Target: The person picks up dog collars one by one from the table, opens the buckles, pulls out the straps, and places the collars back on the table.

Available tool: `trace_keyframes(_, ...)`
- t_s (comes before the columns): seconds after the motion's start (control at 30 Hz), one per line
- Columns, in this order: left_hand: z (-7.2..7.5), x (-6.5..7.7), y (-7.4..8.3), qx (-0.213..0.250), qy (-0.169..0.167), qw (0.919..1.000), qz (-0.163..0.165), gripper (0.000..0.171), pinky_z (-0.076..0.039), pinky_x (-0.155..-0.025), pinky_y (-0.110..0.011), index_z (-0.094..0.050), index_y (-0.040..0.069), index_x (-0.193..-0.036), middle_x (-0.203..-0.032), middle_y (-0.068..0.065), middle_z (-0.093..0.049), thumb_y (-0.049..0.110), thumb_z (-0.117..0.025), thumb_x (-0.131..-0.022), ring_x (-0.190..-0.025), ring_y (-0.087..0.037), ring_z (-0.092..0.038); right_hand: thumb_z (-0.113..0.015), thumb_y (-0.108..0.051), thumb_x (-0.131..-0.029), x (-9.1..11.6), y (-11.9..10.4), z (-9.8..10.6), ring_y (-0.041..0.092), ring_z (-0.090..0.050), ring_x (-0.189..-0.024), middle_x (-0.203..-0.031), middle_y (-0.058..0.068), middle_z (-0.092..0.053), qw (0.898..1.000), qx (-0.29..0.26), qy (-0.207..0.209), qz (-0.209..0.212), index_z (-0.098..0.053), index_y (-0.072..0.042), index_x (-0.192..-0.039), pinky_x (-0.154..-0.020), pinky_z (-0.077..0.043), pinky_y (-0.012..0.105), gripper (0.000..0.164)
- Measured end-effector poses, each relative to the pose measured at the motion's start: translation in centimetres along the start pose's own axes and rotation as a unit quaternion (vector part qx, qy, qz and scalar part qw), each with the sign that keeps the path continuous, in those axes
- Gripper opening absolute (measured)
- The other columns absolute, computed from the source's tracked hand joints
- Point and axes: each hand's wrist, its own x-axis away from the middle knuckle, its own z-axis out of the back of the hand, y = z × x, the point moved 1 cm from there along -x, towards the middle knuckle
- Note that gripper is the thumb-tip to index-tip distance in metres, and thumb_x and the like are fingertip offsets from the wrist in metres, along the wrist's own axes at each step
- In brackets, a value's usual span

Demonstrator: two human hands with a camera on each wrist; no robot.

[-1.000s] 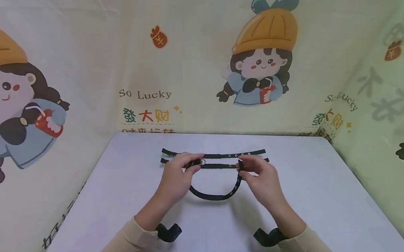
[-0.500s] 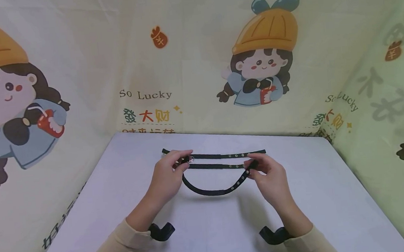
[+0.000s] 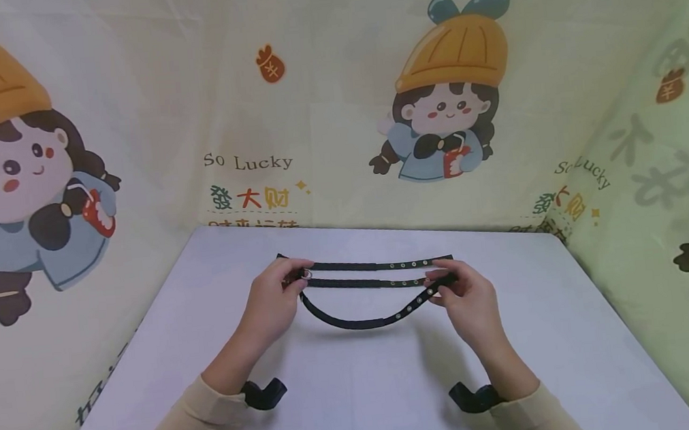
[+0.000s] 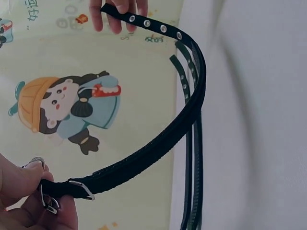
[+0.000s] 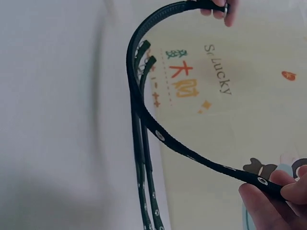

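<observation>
A black collar (image 3: 360,325) with metal eyelets hangs in a shallow curve between both hands, above the table. My left hand (image 3: 271,303) pinches its buckle end between thumb and fingers. In the left wrist view, the silver buckle (image 4: 50,205) and a metal keeper loop (image 4: 82,189) show beside those fingers. The eyelet end is pinched by my right hand (image 3: 472,303), whose fingertips cover the tip. Just behind lie two similar black collars, a nearer one (image 3: 344,284) and a farther one (image 3: 345,267), side by side. My left hand hides part of their left ends.
A white table (image 3: 348,392) spreads under the hands. Behind it and at both sides hangs a pale cloth (image 3: 335,106) printed with cartoon figures and lettering. A black curved piece (image 3: 266,394) sits at the left wrist, and another black piece (image 3: 474,398) at the right wrist.
Both hands have moved apart, left hand leftward and right hand rightward. The held collar has stretched from a deep loop into a flatter curve. The two collars behind stay put.
</observation>
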Motion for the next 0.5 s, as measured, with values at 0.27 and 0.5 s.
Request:
trace_keyframes(0.27, 0.3, -0.4, -1.1, -0.01, 0.003, 0.9992, 0.039, 0.026, -0.061, -0.1, -0.046, -0.072, 0.015, -0.128, -0.124, -0.008, -0.073, 0.006, -0.069, -0.104, -0.12, -0.026, -0.068, -0.057, 0.013, -0.102, -0.4, 1.1, 0.3, 0.034, -0.078, -0.112, -0.122, 0.018, -0.078, 1.0, -0.017, 0.002, -0.003, -0.071, -0.007, -0.129, -0.082, -0.065, 0.027, 0.037)
trace_keyframes(0.5, 0.5, -0.8, -1.7, -0.014, -0.001, 0.9975, 0.069, 0.026, -0.06, -0.102, -0.046, -0.072, 0.018, -0.133, -0.128, -0.006, -0.071, 0.014, -0.067, -0.107, -0.123, -0.026, -0.065, -0.056, 0.013, -0.102, -0.9, 1.7, 0.9, 0.024, -0.079, -0.107, -0.123, 0.021, -0.078, 1.0, -0.009, 0.011, -0.011, -0.071, -0.004, -0.129, -0.084, -0.064, 0.023, 0.036)
